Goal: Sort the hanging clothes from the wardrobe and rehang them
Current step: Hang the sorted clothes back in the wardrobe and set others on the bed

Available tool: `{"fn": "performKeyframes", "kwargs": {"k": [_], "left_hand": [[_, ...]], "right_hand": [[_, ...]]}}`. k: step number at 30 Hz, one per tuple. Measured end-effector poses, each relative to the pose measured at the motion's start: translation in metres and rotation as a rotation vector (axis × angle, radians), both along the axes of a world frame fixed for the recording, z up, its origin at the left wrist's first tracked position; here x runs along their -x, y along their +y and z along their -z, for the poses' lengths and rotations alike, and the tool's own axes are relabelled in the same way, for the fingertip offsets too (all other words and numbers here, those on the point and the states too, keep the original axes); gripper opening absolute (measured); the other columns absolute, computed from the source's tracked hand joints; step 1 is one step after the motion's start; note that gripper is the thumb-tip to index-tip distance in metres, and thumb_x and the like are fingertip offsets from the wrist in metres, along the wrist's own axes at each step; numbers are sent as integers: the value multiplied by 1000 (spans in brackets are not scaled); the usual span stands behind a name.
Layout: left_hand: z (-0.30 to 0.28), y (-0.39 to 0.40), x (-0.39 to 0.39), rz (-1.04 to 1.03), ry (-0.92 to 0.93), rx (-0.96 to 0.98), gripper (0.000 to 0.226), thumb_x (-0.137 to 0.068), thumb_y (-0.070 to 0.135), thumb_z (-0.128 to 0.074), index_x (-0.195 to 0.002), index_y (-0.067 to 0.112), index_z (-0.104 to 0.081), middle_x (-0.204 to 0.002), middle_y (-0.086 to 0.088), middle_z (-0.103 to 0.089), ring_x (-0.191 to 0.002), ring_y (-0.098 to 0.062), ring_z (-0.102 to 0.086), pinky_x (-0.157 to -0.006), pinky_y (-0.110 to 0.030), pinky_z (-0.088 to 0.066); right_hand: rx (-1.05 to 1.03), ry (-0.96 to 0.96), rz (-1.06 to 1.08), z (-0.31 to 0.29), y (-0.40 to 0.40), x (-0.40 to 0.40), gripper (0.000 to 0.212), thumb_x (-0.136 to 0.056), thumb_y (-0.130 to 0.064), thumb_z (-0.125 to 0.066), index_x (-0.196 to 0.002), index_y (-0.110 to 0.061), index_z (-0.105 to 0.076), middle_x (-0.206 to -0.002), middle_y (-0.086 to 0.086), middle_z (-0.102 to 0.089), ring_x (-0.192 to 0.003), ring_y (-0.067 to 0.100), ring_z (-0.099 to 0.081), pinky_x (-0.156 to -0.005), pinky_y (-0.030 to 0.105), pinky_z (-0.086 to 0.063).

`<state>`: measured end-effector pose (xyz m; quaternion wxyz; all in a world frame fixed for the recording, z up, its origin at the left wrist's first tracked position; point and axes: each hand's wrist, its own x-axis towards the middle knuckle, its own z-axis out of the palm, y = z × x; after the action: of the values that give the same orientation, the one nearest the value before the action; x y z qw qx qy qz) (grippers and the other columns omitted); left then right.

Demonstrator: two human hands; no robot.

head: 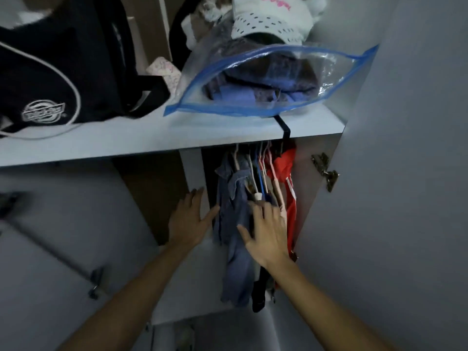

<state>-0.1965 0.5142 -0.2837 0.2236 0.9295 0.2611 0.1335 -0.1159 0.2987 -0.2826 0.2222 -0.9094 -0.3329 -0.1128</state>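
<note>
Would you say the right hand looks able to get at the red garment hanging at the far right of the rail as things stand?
Probably yes. The right hand lies open on the hanging clothes, right beside the red garment, with only pink hangers between them. The open door leaves that side free.

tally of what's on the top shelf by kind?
Black bag: 1
Blue-edged clear zip bag of folded clothes: 1
White dotted cap: 1
Pink-patterned item, too blurred to identify: 1
Total: 4

Matt denim shirt (234, 224), glossy clear-plastic bag (266, 79) — smooth matt shelf (152, 140).
</note>
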Motion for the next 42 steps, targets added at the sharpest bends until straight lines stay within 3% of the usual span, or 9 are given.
{"fn": "performKeyframes", "kwargs": {"k": [7, 13, 18, 23, 31, 42], "left_hand": [[-34, -39, 152, -176, 42, -228, 82, -98, 80, -28, -164, 33, -23, -162, 1, -36, -143, -25, -38, -107, -51, -45], [-48, -63, 274, -353, 71, -302, 81, -99, 80, -21, -162, 31, -28, -157, 1, -41, -141, -24, -41, -104, -46, -46], [-32, -100, 383, -554, 70, -288, 74, -102, 73, -32, -160, 28, -32, -156, 1, -44, -143, -23, -40, -104, -45, -45], [-9, -161, 482, -823, 92, -210, 72, -102, 72, -36, -160, 30, -33, -158, 3, -43, -145, -21, -39, -108, -45, -43], [6, -313, 618, -1351, 229, -159, 72, -101, 72, -38, -161, 33, -33, -160, 5, -41, -145, -23, -39, -111, -47, -43], [36, -488, 763, -1928, 198, -43, 73, -100, 72, -34, -162, 34, -30, -161, 3, -40, -148, -25, -37, -112, -48, -41]], "right_hand": [[-40, 106, -259, -9, 10, 81, 65, -98, -60, -43, -153, -23, -42, -149, 5, -45, -135, 30, -41, -106, 50, -43], [-91, 123, -460, -11, 39, 160, 63, -98, -56, -49, -152, -25, -44, -149, 3, -47, -136, 28, -42, -105, 49, -43], [-106, 158, -662, -3, 48, 248, 63, -96, -57, -46, -148, -23, -51, -146, 2, -51, -132, 26, -46, -105, 46, -43], [-49, 262, -942, 11, 37, 339, 58, -96, -53, -57, -148, -28, -47, -144, -5, -48, -133, 20, -43, -104, 43, -42], [96, 356, -1476, 34, 5, 483, 63, -96, -56, -50, -152, -28, -43, -145, -7, -48, -134, 21, -43, -106, 44, -45], [228, 218, -2012, 37, -66, 699, 64, -97, -54, -55, -155, -35, -37, -152, -12, -43, -139, 17, -39, -111, 41, -37]]}}
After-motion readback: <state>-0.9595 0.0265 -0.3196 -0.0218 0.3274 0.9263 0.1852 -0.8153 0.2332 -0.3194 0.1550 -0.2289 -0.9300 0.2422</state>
